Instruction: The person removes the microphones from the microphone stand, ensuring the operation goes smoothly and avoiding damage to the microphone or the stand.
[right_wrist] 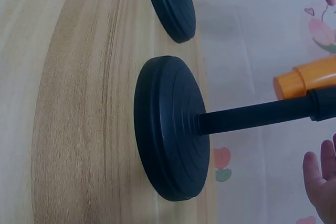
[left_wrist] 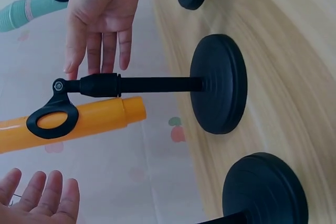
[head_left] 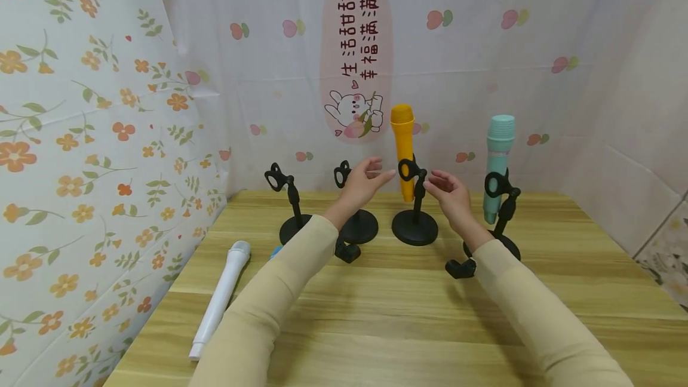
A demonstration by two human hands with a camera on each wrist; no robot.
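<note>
A yellow microphone (head_left: 403, 136) sits in the ring clip of a black desk stand (head_left: 415, 226), tilted with its head up. My left hand (head_left: 365, 184) is to the left of this stand, fingers relaxed and apart from the microphone. On the other side my right hand (head_left: 451, 199) has its fingertips right at the stand's upper joint; in the left wrist view its fingers (left_wrist: 108, 51) hang loosely beside the pole. Neither hand grips anything. The stand's round base (right_wrist: 173, 129) rests on the table in the right wrist view.
At the right a mint-green microphone (head_left: 498, 154) is held in another black stand (head_left: 502, 226). Two stands without microphones, one far left (head_left: 294, 208) and one behind my left hand (head_left: 361, 229), share the row. A white microphone (head_left: 220, 300) lies at left; a blue object (head_left: 276, 251) is mostly hidden by my sleeve.
</note>
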